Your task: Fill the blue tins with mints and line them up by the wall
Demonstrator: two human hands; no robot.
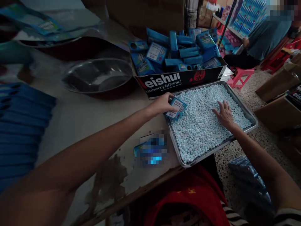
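My left hand grips a small blue box with a white printed panel, over the left edge of a metal tray. The tray is filled with small pale blue and white pellets. On the right part of the pellets rests my right hand, its fingers spread and nothing held in them. Behind the tray, a black carton is heaped with blue boxes. Nearer me on the table lies another blue item, partly blurred out.
A metal basin stands left of the carton. Stacked blue boxes line the table's left side. At the upper right, a person sits by a pink stool. Brown cartons and plastic-wrapped packs are on the floor.
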